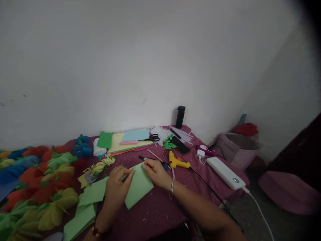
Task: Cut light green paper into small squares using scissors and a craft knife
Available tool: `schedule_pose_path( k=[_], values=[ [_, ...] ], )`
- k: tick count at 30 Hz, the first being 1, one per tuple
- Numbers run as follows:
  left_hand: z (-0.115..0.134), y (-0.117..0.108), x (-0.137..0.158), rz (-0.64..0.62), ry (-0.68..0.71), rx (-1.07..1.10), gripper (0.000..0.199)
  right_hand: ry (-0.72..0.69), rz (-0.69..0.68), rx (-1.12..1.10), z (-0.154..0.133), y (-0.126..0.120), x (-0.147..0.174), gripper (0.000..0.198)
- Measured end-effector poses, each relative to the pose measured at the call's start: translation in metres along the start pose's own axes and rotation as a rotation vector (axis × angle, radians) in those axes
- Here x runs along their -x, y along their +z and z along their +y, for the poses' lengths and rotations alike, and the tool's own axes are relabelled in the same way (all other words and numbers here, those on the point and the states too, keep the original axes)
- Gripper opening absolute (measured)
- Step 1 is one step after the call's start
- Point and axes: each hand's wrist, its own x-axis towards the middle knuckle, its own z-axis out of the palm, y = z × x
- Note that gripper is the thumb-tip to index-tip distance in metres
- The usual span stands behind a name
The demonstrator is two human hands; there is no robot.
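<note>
A pale green sheet of paper [139, 187] lies slanted between my hands over the maroon cloth. My left hand [118, 183] grips its upper left edge, thumb and fingers pinched together. On the upper right corner, my right hand [154, 170] pinches the same sheet, a bangle round the wrist. More pale green paper pieces [86, 209] lie to the left, partly behind my left forearm. A yellow glue gun [178, 161] rests just right of my right hand.
Colourful cloth flowers [37, 180] crowd the left side. Stacked coloured paper [135, 135], black scissors [153, 138], green cut leaves [169, 143] and a black phone [180, 145] lie farther back. A black bottle [180, 117] stands near the wall. At right are a white power bank [224, 172] and cables.
</note>
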Motion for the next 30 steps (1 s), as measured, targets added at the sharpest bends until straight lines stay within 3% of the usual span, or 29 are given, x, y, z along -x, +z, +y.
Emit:
schedule_pose_path(
  k=[8,11,14,18,30],
  values=[
    [0.002,0.001,-0.002,0.006,0.000,0.045,0.022,0.002,0.047,0.043,0.003,0.005,0.000,0.025],
    [0.002,-0.003,-0.005,-0.074,-0.099,0.151,0.021,0.009,0.106,0.031,0.005,0.003,-0.001,0.026],
    [-0.002,-0.009,-0.009,-0.149,-0.283,0.370,0.020,0.058,0.186,-0.028,0.007,-0.004,-0.004,0.028],
    [-0.008,-0.013,-0.007,-0.063,-0.399,0.589,0.019,0.116,0.262,-0.071,0.009,-0.012,-0.007,0.030],
    [-0.009,-0.008,-0.003,0.109,-0.365,0.668,0.020,0.053,0.282,-0.082,0.007,-0.008,-0.001,0.032]
  ],
)
